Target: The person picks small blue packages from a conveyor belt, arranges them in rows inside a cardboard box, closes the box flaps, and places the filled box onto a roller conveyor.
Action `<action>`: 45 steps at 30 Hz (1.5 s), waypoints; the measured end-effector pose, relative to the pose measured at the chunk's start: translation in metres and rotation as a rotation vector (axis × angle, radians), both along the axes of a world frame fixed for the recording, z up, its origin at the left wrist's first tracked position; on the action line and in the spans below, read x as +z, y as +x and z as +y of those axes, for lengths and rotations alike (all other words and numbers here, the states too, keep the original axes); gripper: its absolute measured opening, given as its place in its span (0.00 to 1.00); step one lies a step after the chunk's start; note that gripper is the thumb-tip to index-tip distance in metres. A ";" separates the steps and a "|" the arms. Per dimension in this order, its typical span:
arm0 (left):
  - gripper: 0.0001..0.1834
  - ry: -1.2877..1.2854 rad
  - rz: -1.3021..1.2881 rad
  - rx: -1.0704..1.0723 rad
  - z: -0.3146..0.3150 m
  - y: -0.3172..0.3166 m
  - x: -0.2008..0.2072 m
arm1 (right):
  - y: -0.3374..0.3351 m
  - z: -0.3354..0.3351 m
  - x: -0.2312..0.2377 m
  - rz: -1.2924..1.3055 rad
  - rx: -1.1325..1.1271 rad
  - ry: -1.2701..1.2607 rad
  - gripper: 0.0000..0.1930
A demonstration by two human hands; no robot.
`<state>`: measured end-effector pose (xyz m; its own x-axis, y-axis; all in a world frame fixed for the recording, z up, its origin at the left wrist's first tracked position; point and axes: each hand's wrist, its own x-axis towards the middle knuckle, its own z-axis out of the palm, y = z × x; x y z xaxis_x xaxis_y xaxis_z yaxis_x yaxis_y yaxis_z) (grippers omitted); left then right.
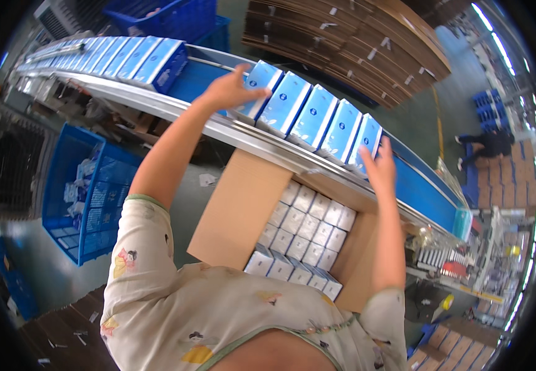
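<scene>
Several glossy blue-and-white packs (313, 117), which look like tissue packs, stand side by side in a short row on the blue conveyor belt (421, 190). My left hand (234, 91) is at the row's left end, its thumb across the end pack and its fingers spread behind. At the right end, my right hand (379, 166) has its thumb by the front of the last pack and its fingers along the outer side. The two hands hold the row between them. Below the belt is an open cardboard box (243, 207) with rows of white-and-blue packs (305, 224) inside.
A long line of similar packs (113, 59) stands farther left on the belt, past a gap. A blue crate (88, 204) with loose packs is at left. Flattened cardboard (342, 46) is stacked beyond the conveyor, and a person in dark clothes (490, 145) is far right.
</scene>
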<state>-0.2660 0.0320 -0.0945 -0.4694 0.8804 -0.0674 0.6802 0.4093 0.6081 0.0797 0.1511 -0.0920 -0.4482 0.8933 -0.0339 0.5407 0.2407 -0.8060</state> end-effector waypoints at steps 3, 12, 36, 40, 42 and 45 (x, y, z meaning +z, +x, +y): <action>0.55 -0.133 -0.103 0.053 0.033 0.055 0.004 | -0.006 0.034 -0.013 0.054 -0.271 -0.093 0.33; 0.53 0.554 -0.105 -0.005 -0.017 0.111 0.024 | 0.067 -0.017 0.048 0.441 -0.119 0.251 0.26; 0.33 -0.541 -0.487 -0.724 -0.074 0.216 -0.090 | 0.170 -0.122 -0.215 -0.611 0.518 -0.622 0.27; 0.22 0.361 -0.440 -0.004 -0.080 0.052 0.019 | 0.186 -0.131 -0.210 -0.574 0.314 -0.472 0.24; 0.24 0.377 0.511 0.435 -0.085 -0.049 0.000 | 0.179 -0.127 -0.204 -0.462 0.256 -0.302 0.21; 0.24 0.095 0.705 0.366 -0.106 -0.100 -0.019 | 0.167 -0.136 -0.164 -0.316 0.185 -0.241 0.20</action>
<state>-0.3660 -0.0740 -0.1132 -0.6334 0.6496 0.4205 0.7502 0.6487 0.1280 0.2472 0.0151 -0.2555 -0.5343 0.7487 -0.3924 0.7352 0.1825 -0.6528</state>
